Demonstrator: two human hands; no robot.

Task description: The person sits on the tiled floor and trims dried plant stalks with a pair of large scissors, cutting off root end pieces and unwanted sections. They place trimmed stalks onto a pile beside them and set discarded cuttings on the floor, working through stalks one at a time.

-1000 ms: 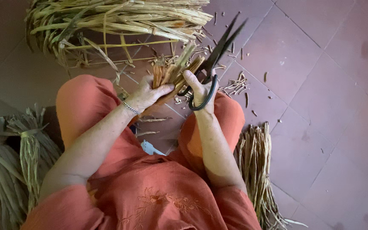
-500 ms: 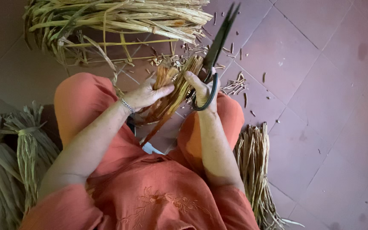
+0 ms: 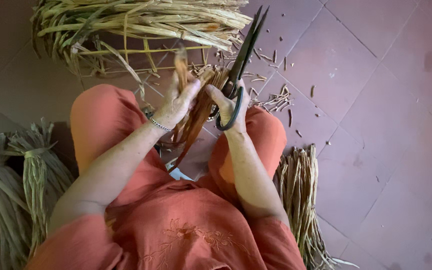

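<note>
Dried reed strips (image 3: 196, 117), brown and ribbon-flat, hang in a small bunch from the left hand (image 3: 178, 102), whose fingers are pressed together around the upper part of the bunch, above the gap between the knees. The right hand (image 3: 231, 107) is closed through the looped handle of a pair of large dark scissors (image 3: 246, 47); the long blades point up and away, all but shut, just beside the tops of the strips.

Judging by how things lie, the trimming looks well under way but not finished. Short cut-off scraps (image 3: 276, 100) are scattered over the reddish floor tiles (image 3: 376, 125) near the right knee, and a loose pile of pale cut stalks (image 3: 301, 195) lies beside the right thigh. Much stock seems left: a big heap of yellow-green stalks (image 3: 141, 20) lies on a thin stick frame ahead, and tied bundles (image 3: 21, 185) of grey-green fibre stand at the left.

Textures are dry, stringy and stiff throughout; the person's orange clothing is soft, with stitched patterning on the front.
</note>
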